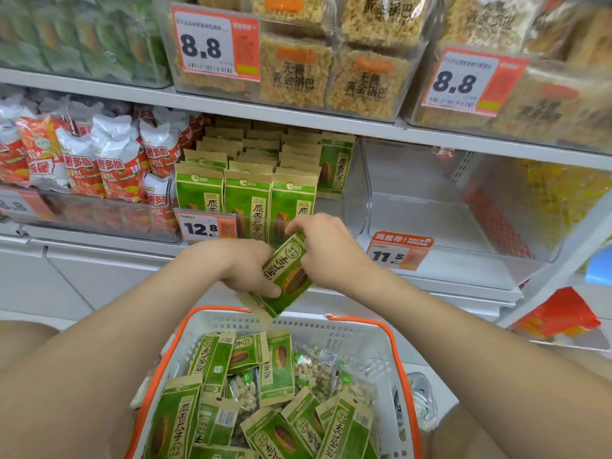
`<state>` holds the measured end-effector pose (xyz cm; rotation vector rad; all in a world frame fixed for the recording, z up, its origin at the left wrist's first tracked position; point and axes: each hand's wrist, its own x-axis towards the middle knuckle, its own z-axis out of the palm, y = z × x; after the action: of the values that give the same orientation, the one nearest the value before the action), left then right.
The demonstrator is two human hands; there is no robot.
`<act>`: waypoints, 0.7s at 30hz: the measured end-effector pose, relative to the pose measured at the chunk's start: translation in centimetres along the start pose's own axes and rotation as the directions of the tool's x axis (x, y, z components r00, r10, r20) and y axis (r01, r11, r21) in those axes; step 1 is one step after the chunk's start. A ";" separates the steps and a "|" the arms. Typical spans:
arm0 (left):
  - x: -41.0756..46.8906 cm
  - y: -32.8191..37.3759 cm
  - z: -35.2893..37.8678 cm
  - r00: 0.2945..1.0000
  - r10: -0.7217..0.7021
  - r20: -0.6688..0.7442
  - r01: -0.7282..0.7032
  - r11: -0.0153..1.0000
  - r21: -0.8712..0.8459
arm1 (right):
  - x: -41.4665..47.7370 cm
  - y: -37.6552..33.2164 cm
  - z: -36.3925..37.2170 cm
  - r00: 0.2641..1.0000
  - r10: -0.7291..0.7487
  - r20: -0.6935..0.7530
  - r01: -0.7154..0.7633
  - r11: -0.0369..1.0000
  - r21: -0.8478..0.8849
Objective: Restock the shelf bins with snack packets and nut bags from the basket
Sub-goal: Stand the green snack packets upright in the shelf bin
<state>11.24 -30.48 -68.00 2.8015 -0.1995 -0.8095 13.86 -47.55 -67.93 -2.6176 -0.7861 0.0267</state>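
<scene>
Two hands hovering together above the basket (359, 339), left hand (246, 266) gripping the lower end of a green packet (287, 274), right hand (326, 250) pinching its upper end

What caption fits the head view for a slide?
Left hand and right hand hold a green packet over the basket, facing the bin.

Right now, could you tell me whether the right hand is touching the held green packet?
Touching: the head view shows the right hand pinching the green packet at its upper edge.
</scene>
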 end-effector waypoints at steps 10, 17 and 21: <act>-1.1 1.7 -2.1 0.877 -0.067 -0.475 -0.285 0.724 -0.629 | -0.5 1.0 -5.2 0.964 0.129 0.231 -0.125 0.992 -0.033; -0.4 3.3 -1.6 0.674 -0.408 -0.616 -0.513 0.341 -0.788 | 0.1 0.1 -3.8 0.910 0.115 0.397 -0.336 0.765 0.549; 0.3 3.4 -1.7 0.773 -0.432 -0.465 -0.426 0.189 -0.885 | 0.1 -0.6 -3.9 0.901 0.165 0.400 -0.421 0.551 0.721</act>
<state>12.18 -33.57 -65.86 1.5216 0.3710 0.1923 14.17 -48.46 -64.09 -1.8257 -0.2639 0.7169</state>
